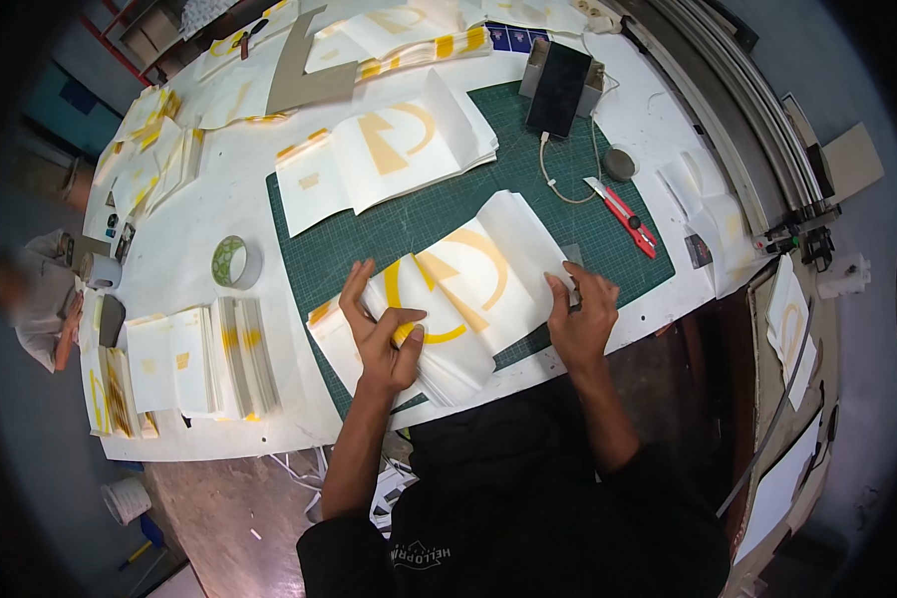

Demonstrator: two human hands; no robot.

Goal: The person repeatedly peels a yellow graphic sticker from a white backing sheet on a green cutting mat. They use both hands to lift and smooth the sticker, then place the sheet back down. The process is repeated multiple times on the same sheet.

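Observation:
A stack of white, paper-like sheets [518,244] with a pale orange print lies across the green cutting mat [294,249] in front of me. My left hand [384,344] is closed on the left part, its thumb and index finger pinching a folded-over sheet [447,324] with a bright yellow curved print. The fold lies over the stack's middle and reaches down toward the table's near edge. At the stack's right edge my right hand [581,317] has its thumb and index finger curled close together at the sheet edge. A second printed stack [384,154] rests farther back on the mat.
A red box cutter [628,219] lies on the mat's right side, near a phone [560,90] on a stand with a cable. A tape roll [235,261] and folded stacks [184,364] stand left. A long metal machine [733,110] borders the right. Another person [45,299] is at far left.

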